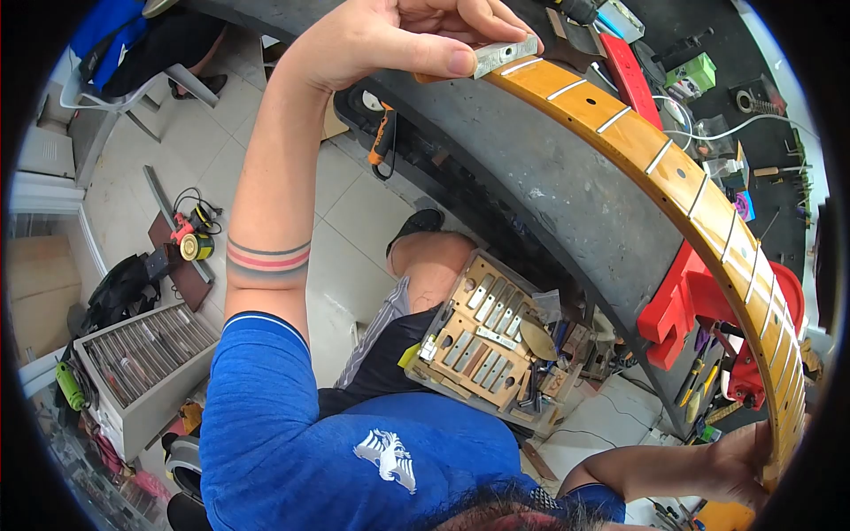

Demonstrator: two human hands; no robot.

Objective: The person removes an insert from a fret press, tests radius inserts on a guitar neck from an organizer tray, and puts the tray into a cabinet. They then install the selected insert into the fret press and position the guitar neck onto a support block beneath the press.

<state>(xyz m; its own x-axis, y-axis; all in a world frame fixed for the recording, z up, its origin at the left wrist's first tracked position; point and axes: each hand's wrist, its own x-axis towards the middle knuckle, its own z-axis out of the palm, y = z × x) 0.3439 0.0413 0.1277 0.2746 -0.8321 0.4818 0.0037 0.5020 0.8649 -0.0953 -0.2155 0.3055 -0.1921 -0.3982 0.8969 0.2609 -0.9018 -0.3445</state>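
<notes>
While the left hand [403, 44] pinches a small metal block [506, 57] between thumb and fingers, the block rests on the fretted face of the guitar neck [639, 139], at its end nearest that hand. Neck runs rightward from there, curved by the lens, to the right hand [742, 462], which meets its far end; right fingers hidden, grip cannot be told. Grey worktop [567, 177] lies below and right of the left hand; red vise [668, 319], above the right; wooden tray [438, 358] of metal bars, well left of the right.
</notes>
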